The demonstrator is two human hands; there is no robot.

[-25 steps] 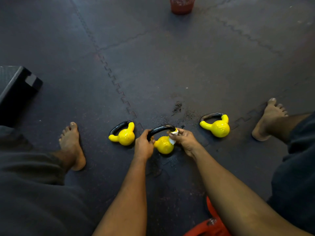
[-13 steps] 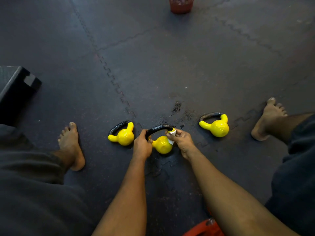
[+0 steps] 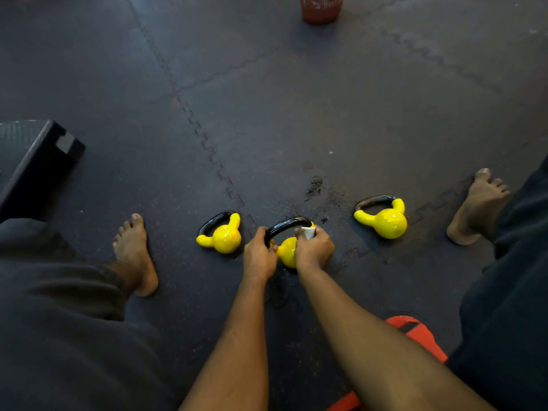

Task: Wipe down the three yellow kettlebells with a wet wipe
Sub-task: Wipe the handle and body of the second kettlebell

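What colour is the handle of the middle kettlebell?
The handle of the middle kettlebell is glossy black. The head view shows it.

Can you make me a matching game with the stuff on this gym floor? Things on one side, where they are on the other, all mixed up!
Things:
1. middle kettlebell
2. wet wipe
3. red basket
4. left kettlebell

Where:
A. far away, at the top of the view
B. pinched in the right hand
C. its black handle gripped by the left hand
D. standing alone, untouched, near the left foot

Pairs: 1-C, 2-B, 3-A, 4-D.
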